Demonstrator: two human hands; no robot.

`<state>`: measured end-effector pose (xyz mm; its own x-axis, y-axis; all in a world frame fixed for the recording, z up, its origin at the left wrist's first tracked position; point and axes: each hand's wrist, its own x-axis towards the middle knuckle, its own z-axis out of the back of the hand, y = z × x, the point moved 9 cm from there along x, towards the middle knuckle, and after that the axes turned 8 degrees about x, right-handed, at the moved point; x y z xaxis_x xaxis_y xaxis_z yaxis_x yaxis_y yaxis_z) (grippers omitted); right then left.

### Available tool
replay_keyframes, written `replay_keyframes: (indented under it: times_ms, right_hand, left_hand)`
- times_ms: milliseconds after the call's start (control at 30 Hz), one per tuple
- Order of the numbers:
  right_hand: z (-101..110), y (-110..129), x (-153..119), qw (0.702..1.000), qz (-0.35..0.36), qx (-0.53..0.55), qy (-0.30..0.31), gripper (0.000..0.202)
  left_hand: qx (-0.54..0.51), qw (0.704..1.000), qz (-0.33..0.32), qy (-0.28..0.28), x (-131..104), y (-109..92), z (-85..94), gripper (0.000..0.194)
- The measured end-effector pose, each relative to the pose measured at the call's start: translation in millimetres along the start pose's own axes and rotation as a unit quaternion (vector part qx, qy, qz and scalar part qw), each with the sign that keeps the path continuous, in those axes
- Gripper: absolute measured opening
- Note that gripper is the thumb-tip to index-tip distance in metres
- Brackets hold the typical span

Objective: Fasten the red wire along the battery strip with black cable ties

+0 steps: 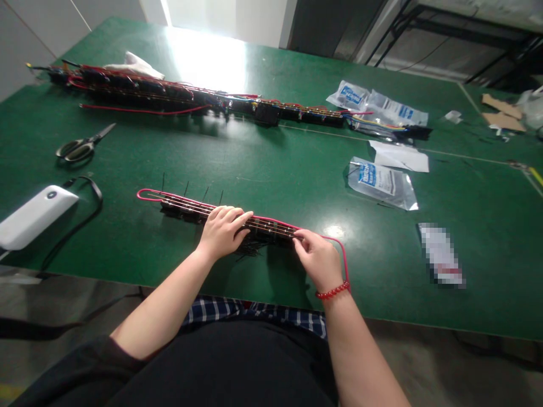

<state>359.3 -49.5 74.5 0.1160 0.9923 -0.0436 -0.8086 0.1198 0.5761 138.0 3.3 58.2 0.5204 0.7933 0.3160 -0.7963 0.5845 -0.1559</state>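
Note:
A long black strip-shaped assembly [271,227] with thin rods and wires along its top lies at the near middle of the green table. My left hand [223,230] grips it around the middle, fingers over the top and thumb on the near side. At its right end my right hand [320,257] is closed in a pinch; the small item between its fingertips is hidden. A red wire [148,191] loops past the left end, runs along the strip and bends down beside my right wrist. Thin black cable ties [185,189] stick up from the far side, and a loose bunch [252,247] lies below my left hand.
Farther back stretches a longer wired assembly [169,96]. Scissors [82,148] and a white device with a cable [40,215] lie left. Plastic bags [384,183], white paper [401,156] and a blurred packet [441,254] are right. The table's near edge is at my waist.

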Motion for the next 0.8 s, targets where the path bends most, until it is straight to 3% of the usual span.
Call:
replay_keyframes:
  times_ms: [333,567,800]
  right_hand:
    - [-3.5,10.7,3.6,0.991,0.080,-0.104,0.013,0.023]
    - [2.5,11.1,11.4,0.985,0.033,-0.163,0.046,0.017]
    - [14.4,-15.5,3.4,0.998,-0.038,0.035,0.030,0.018]
  left_hand:
    - [-0.005,1.000,0.005,0.002,0.1,0.4,-0.2,0.045]
    - [0.000,1.000,0.004,-0.002,-0.6,-0.5,0.2,0.044]
    - [0.000,1.000,0.006,0.002,0.2,-1.0,1.0,0.043]
